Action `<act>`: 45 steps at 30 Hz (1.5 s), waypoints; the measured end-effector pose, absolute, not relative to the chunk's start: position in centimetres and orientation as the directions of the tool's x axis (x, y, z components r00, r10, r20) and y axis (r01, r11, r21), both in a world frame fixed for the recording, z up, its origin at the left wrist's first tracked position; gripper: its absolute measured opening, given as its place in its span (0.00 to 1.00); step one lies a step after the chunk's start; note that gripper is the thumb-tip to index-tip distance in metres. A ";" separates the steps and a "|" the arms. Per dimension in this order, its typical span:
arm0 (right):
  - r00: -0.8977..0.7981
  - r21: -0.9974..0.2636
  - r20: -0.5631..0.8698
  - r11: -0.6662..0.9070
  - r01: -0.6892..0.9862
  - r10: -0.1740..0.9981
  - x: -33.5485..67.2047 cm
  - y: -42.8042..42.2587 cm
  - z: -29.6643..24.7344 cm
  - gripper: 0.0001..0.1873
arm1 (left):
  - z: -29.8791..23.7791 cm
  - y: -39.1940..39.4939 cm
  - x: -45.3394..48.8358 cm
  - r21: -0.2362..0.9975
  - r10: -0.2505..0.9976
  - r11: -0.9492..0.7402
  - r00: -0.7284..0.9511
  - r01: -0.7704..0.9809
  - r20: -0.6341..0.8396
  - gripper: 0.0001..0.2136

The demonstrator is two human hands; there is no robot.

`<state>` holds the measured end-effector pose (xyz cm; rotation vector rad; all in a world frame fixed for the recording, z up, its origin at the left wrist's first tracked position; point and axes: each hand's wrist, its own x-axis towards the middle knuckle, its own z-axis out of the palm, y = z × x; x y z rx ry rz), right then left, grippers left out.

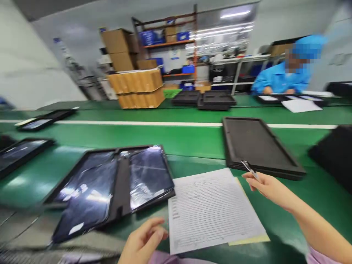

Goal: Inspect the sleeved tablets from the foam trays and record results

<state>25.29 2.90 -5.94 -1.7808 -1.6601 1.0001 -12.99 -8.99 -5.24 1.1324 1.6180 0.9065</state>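
Note:
A pen (250,169) is pinched between the thumb and fingers of my right hand (265,186), its far end pointing up and away, above the right edge of a printed form (211,209). Rows of lines cover this white sheet, and yellow paper (251,239) peeks out beneath it. Beside the sheet's lower left corner, my left hand (144,238) is loosely curled with thumb and forefinger apart and holds nothing. To the left, a black foam tray (123,187) carries two dark glossy panels in clear film, one (93,190) overhanging the tray's front edge.
Stacked black trays (247,143) stand behind my right hand. More trays (203,98) and cardboard boxes (140,86) line the far side of the green bench (192,141). A co-worker (286,79) in blue sits across at the right. Another tray with a panel (24,152) lies far left.

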 end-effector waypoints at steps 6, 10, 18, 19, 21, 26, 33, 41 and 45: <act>-0.380 -0.751 -0.263 0.059 0.658 0.887 16.6 5.1 -6.6 0.21 | -5.5 -11.5 -15.1 0.918 0.892 0.380 -0.310 0.116 -0.330 0.20; -0.463 -0.766 -0.255 0.115 0.632 0.849 10.1 6.8 -7.7 0.17 | -5.3 -12.4 -18.3 0.923 0.831 0.378 -0.464 0.068 -0.306 0.20; -0.322 -0.722 -0.296 0.010 0.691 0.899 3.1 7.8 -9.6 0.20 | -6.8 -11.3 -28.7 0.770 0.645 0.402 -0.750 0.495 0.146 0.17; -0.299 -0.719 -0.301 -0.010 0.695 0.905 2.8 7.7 -9.8 0.21 | -7.1 -10.9 -30.0 0.698 0.631 0.427 -0.742 0.574 0.224 0.17; -0.252 -0.702 -0.318 -0.049 0.710 0.914 2.6 7.6 -10.1 0.23 | -7.9 -10.1 -32.2 0.574 0.624 0.485 -0.721 0.659 0.300 0.18; -0.208 -0.716 -0.373 -0.137 0.684 0.904 2.9 7.3 -11.2 0.25 | -10.0 -8.7 -35.3 0.503 0.662 0.553 -0.717 0.664 0.219 0.21; -0.164 -0.733 -0.453 -0.261 0.628 0.876 3.2 6.8 -11.1 0.24 | -8.8 -8.9 -33.2 0.485 0.613 0.522 -0.704 0.702 0.358 0.18; -0.211 -0.882 -0.339 -0.231 0.412 0.917 -0.3 5.8 -4.9 0.17 | -7.9 -5.4 -24.8 0.953 0.890 0.299 -0.374 0.047 -0.261 0.22; -0.376 -0.940 -0.221 -0.093 0.328 0.900 -2.7 3.5 -1.7 0.10 | -8.5 -2.4 -23.6 0.941 0.867 0.336 -0.376 -0.042 -0.326 0.37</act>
